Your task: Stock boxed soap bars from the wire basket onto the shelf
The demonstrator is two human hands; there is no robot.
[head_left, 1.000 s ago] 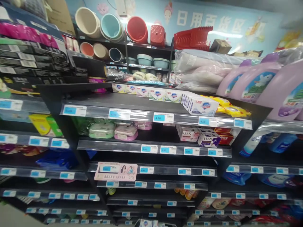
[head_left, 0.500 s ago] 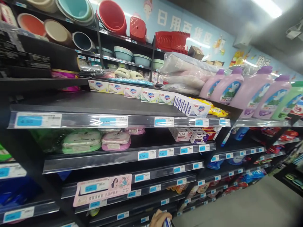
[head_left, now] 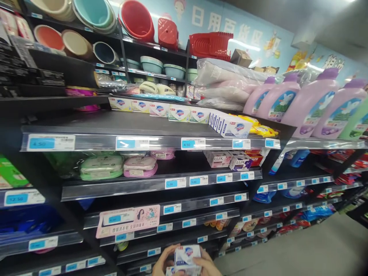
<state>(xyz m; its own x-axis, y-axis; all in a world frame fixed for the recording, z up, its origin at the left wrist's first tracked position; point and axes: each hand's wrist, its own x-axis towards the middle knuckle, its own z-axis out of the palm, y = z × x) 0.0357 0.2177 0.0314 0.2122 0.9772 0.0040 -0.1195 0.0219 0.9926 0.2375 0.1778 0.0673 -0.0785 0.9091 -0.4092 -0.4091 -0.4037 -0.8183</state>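
Observation:
At the bottom edge of the view, several white and blue soap boxes [head_left: 187, 254] are held between my two hands. My left hand [head_left: 161, 262] curls around their left side. My right hand [head_left: 207, 264] grips them from the right, its thumb lying across the front box. Above, on the top shelf [head_left: 138, 124], a row of matching white and blue soap boxes [head_left: 234, 128] stands packed at the right. Behind and to the left, single soap boxes [head_left: 179, 114] with green, yellow and pink prints line the back edge.
Lux soap boxes [head_left: 240, 162] and green and pink plastic-wrapped boxes [head_left: 101, 167] sit one shelf lower. Price-tag rails [head_left: 193, 144] run along the shelf fronts. Large purple detergent bottles [head_left: 312, 101] stand at the right. Basins and buckets [head_left: 137, 20] fill the back shelves.
Both hands now show at the bottom with the soap boxes, where only one hand showed before at the frame's edge. The camera has shifted slightly.

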